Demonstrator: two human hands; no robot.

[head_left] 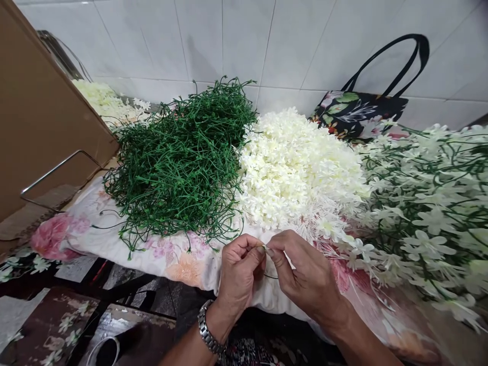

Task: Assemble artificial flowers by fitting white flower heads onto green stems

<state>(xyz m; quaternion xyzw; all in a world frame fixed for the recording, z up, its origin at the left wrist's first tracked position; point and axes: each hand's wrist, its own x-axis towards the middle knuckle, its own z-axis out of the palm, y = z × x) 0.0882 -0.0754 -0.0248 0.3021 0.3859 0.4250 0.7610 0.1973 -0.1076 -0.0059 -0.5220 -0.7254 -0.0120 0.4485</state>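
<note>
Floral cloth (152, 260); tiled wall (244, 40) behind; L fingers (253, 259), R fingers (281, 263) pinched tight on thin stem (271, 277).

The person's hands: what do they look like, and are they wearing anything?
They're both bare, with no gloves. The left hand has a shiny silver metal band made of little links around its wrist, like a watch strap, but I can't see a dial. The right hand has no band on its wrist. No sleeves cover the forearms we can see.
</note>
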